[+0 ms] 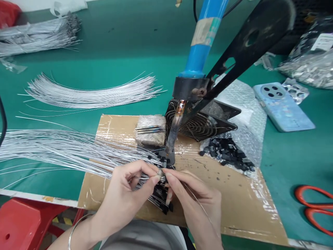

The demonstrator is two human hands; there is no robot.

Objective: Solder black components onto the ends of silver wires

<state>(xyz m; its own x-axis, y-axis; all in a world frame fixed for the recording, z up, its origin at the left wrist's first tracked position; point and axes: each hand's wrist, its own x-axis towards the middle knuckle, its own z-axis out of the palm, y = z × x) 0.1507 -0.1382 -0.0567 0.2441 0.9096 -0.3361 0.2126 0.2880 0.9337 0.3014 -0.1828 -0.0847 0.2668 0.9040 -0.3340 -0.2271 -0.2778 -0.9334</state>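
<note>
Apparently for fine control, pinching a small greyish piece (160, 173) between thumb and forefinger of the left hand (126, 196), closed tight at the tips. Meeting at 3 o'clock with the right hand (199, 198), likewise closed at the fingertips, seemingly on a thin wire (200, 205) trailing across the palm, exact grip too small to tell. Lying under the fingers with black-tipped ends, coming in from 9 o'clock, a sheaf of silvery wires (65, 149), probably laid so for easy reach. Pointing down from 12 o'clock, a soldering iron (195, 60) in a black bracket (252, 38), likely fixed to free both palms. At 1 o'clock, a fan (203, 123), perhaps for fumes; beneath, cardboard (241, 205), probably shielding the desk (104, 66); toward 2 o'clock, loose black pieces (229, 152), near enough for picking.
</note>
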